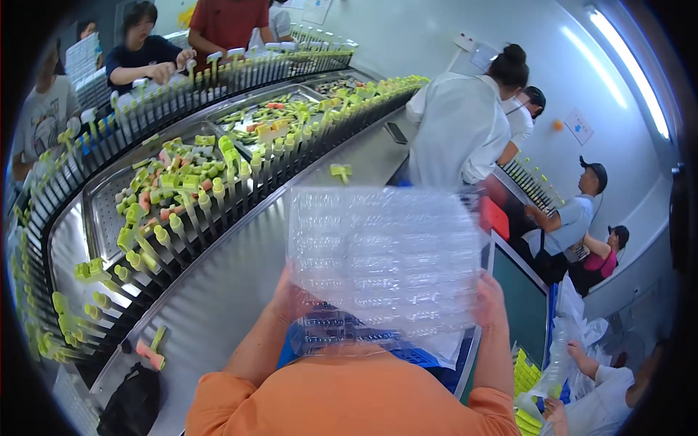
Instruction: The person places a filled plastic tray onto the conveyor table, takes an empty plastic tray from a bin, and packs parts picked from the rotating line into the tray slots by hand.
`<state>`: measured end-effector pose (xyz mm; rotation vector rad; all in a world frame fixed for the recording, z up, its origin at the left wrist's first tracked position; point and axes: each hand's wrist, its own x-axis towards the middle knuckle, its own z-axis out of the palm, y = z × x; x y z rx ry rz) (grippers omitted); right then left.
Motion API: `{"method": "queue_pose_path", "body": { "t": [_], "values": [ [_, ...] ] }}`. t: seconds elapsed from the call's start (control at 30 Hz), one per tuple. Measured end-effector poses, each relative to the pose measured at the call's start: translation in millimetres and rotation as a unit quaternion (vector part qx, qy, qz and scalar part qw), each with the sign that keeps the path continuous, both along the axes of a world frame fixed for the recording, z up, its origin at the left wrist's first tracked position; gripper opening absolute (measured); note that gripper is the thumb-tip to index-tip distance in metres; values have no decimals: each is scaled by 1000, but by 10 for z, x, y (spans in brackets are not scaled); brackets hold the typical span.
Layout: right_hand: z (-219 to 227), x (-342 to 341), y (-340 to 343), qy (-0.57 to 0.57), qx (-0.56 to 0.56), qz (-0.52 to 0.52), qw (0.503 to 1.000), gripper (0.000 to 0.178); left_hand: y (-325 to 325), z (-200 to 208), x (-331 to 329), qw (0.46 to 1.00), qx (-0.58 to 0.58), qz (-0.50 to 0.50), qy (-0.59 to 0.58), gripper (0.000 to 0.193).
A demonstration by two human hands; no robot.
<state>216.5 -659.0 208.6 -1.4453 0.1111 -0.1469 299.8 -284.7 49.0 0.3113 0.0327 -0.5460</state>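
Upright in front of me is a clear plastic tray (385,254) with rows of moulded ridges, held between both hands. My left hand (292,296) is closed on its left edge, and some of its fingers are hidden behind the plastic. At the opposite edge, my right hand (489,299) grips the tray, slightly blurred. Part of a blue crate (289,352) shows below the tray, near my body. Whether one sheet or several stacked sheets make up the tray, I cannot tell.
A curved line of black pegs (218,218) carries yellow-green plastic pieces. Inside it, a metal tray (98,207) holds loose green and pink pieces. A T-shaped green piece (340,171), a phone (395,132) and a black bag (132,403) lie on the metal bench. Several people work nearby.
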Motion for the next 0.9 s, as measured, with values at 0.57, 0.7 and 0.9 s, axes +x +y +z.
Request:
{"method": "queue_pose_path", "body": {
  "t": [0.57, 0.7, 0.9],
  "values": [
    [-1267, 935, 952, 132, 30, 180, 974, 45, 1793, -527, -765, 809, 453, 313, -205, 64],
    [-1277, 1192, 1290, 132, 14, 214, 968, 40, 1869, -470, -1130, 810, 463, 339, -123, 69],
    [-1321, 1335, 1510, 121, 80, 261, 954, 40, 1995, -267, -1371, 724, 515, 414, -198, 72]
  ]
}}
